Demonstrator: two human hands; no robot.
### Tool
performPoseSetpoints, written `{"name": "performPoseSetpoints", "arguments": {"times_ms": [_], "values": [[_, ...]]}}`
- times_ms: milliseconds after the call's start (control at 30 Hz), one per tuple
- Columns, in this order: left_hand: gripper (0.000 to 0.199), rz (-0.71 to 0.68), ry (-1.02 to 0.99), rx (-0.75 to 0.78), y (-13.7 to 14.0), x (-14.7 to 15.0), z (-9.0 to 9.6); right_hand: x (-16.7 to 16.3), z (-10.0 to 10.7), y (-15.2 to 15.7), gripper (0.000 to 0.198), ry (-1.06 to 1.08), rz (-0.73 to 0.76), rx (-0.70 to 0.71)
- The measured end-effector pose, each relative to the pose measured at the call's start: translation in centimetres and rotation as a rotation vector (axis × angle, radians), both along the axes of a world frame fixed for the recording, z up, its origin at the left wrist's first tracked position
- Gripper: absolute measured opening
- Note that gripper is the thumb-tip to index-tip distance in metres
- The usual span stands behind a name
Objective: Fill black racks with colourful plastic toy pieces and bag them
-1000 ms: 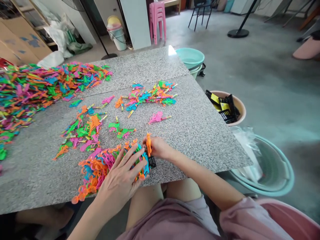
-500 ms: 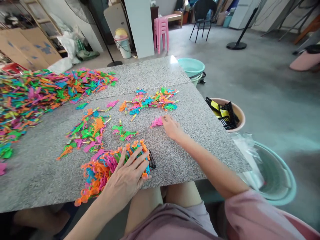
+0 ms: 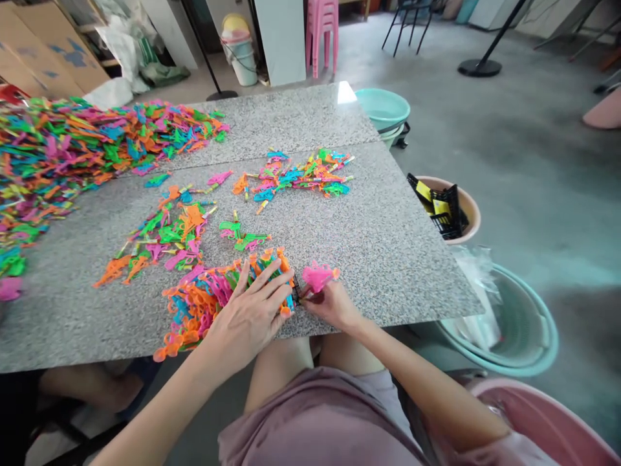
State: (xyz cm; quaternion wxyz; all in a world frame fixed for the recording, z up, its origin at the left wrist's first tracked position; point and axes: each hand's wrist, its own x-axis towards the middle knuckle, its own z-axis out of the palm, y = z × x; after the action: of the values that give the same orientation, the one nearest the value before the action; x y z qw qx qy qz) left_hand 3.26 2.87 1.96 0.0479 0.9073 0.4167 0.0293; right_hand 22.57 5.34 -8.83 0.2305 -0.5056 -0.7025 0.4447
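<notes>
My left hand (image 3: 253, 306) lies with spread fingers across a tight row of colourful plastic toy guns (image 3: 194, 304) with orange round ends. Most of the black basket (image 3: 297, 287) under the row is hidden; only its right end shows. Just right of that end, my right hand (image 3: 334, 307) pinches a pink toy gun (image 3: 317, 276), its fingertips close to the basket. Beyond the row lie a few green and pink toy guns (image 3: 245, 238), a loose heap (image 3: 177, 230) to the left and another heap (image 3: 301, 176) farther back.
A large pile of toy guns (image 3: 97, 139) covers the far left of the speckled stone table (image 3: 383, 252). Beside the right edge stand a tub with black baskets (image 3: 444, 207), a green basin (image 3: 528, 323) holding plastic bags, and a pink tub (image 3: 548, 414). Another person's leg (image 3: 92, 385) shows lower left.
My right hand has come nearer from farther up the table, bringing the pink toy gun to the basket's right end. My left hand stays on the row. The view has tilted downward.
</notes>
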Motion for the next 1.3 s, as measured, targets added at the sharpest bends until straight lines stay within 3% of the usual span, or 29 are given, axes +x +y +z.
{"name": "performPoseSetpoints", "arguments": {"times_ms": [167, 267, 400, 567, 700, 800, 900, 967, 1067, 1167, 1233, 1300], "values": [[0.037, 0.015, 0.014, 0.016, -0.2, -0.1, -0.3, -1.5, 1.0, -0.1, 0.010, -0.258, 0.113, 0.212], [0.045, 0.037, 0.003, 0.017, -0.3, -0.3, -0.5, -1.4, 1.6, 1.1, 0.010, -0.296, 0.178, 0.205], [0.039, 0.038, -0.010, 0.010, -0.3, -0.2, -0.7, -1.3, 1.4, 1.8, 0.004, -0.286, 0.175, 0.209], [0.046, 0.044, -0.036, 0.027, -0.3, -0.2, -0.7, -2.1, 2.0, 0.1, 0.011, -0.408, 0.191, 0.236], [0.039, -0.007, -0.031, 0.066, -1.4, -1.0, -0.6, -1.0, 3.1, -0.6, 0.015, -0.312, 0.369, 0.224], [0.036, -0.046, 0.005, 0.100, -2.3, -1.7, -0.5, -0.8, 3.6, 3.0, 0.017, -0.265, 0.361, 0.197], [0.034, -0.021, 0.021, 0.103, -2.7, -1.8, -0.2, -4.1, 3.4, 8.8, 0.031, -0.366, 0.163, 0.428], [0.034, -0.009, 0.040, 0.097, -2.6, -1.6, 0.0, -7.5, 2.7, 11.7, 0.038, -0.415, 0.280, 0.568], [0.036, -0.021, 0.071, 0.099, -2.5, -1.5, 0.1, -10.3, 1.7, 13.1, 0.027, -0.473, 0.495, 0.653], [0.037, -0.027, 0.060, 0.100, -2.4, -1.5, -0.1, -7.2, 2.6, 12.8, 0.028, -0.432, 0.426, 0.600], [0.035, -0.023, 0.017, 0.098, -2.4, -1.5, -0.2, -2.8, 4.8, 13.3, 0.030, -0.363, 0.317, 0.534], [0.035, -0.024, -0.024, 0.093, -2.3, -1.6, -0.4, 1.6, 7.2, 14.6, 0.031, -0.376, 0.330, 0.486]]}}
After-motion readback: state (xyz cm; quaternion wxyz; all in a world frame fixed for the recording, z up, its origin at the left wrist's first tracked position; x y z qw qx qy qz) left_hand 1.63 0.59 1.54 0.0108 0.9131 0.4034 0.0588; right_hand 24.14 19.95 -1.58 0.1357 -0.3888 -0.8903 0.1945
